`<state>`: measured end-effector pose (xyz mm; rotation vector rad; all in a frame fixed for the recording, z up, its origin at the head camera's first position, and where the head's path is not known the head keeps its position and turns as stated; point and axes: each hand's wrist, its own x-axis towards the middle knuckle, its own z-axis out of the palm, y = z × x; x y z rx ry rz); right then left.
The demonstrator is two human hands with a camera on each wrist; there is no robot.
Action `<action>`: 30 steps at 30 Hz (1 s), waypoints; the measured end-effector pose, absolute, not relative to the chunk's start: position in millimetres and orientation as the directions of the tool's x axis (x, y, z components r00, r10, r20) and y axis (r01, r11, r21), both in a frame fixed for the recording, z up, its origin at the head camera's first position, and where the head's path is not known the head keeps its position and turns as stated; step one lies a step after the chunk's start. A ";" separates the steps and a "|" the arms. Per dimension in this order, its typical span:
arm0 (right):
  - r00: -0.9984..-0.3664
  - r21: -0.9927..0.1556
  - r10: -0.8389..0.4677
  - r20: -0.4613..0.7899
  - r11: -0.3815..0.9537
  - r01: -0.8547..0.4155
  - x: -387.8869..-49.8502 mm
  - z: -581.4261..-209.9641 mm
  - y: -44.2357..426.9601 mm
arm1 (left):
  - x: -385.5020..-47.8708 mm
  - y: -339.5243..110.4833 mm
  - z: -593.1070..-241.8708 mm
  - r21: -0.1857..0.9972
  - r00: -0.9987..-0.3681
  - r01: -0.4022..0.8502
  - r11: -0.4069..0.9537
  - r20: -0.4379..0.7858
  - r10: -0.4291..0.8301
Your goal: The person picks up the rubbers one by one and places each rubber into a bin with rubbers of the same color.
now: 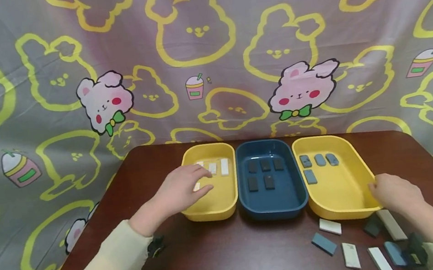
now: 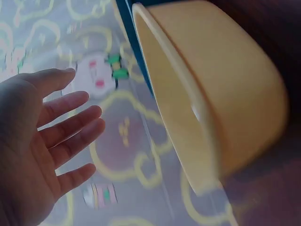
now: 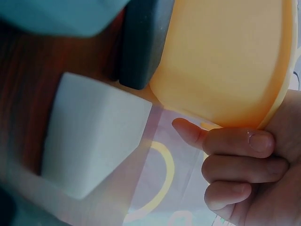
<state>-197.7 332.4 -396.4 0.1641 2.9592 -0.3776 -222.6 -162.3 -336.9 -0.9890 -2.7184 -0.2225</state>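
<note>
My left hand (image 1: 182, 188) hovers over the left side of the left yellow tray (image 1: 213, 216), fingers spread and loosely bent. Nothing lies in that palm in the left wrist view. Inside the tray are several white blocks (image 1: 224, 167), partly hidden by the hand. At the right yellow tray (image 1: 342, 189), my right hand (image 1: 399, 194) grips the front right rim. Its fingers (image 3: 240, 168) curl outside the wall, and its thumb is hidden. Several blue-grey blocks (image 1: 310, 176) lie at that tray's far left. A white block (image 3: 94, 136) is near the right hand.
Between the yellow trays stands a dark blue tray (image 1: 277, 212) with several dark blocks (image 1: 269, 182). Loose blocks lie on the brown table (image 1: 234, 261) at front right, among them a blue-grey block (image 1: 324, 243) and a dark block (image 1: 373, 226). A patterned curtain (image 1: 229, 78) hangs behind.
</note>
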 end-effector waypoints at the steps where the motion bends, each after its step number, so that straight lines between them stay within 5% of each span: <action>1: -0.983 -0.243 0.089 -0.160 0.962 0.127 -197.5 -396.4 332.1 | -220.2 -171.5 -338.9 0.080 -0.768 0.617 0.783 0.278 0.577; 5: -0.987 -0.249 0.075 -0.145 0.962 0.110 -196.9 -397.5 331.7 | -210.6 -209.5 -347.3 0.204 -0.864 0.495 0.845 0.218 0.454; 9: -0.986 -0.255 0.070 -0.149 0.961 0.106 -195.6 -398.1 331.1 | -199.6 -243.5 -357.9 0.356 -0.927 0.360 0.862 0.034 0.374; 16: -0.988 -0.257 0.073 -0.133 0.961 0.106 -195.1 -395.7 331.2 | -180.9 -270.0 -385.5 0.490 -0.887 0.252 0.834 -0.228 0.402; 30: -0.987 -0.257 0.076 -0.144 0.960 0.111 -194.8 -395.8 331.0 | -161.3 -280.8 -405.1 0.429 -0.886 0.262 0.864 -0.247 0.392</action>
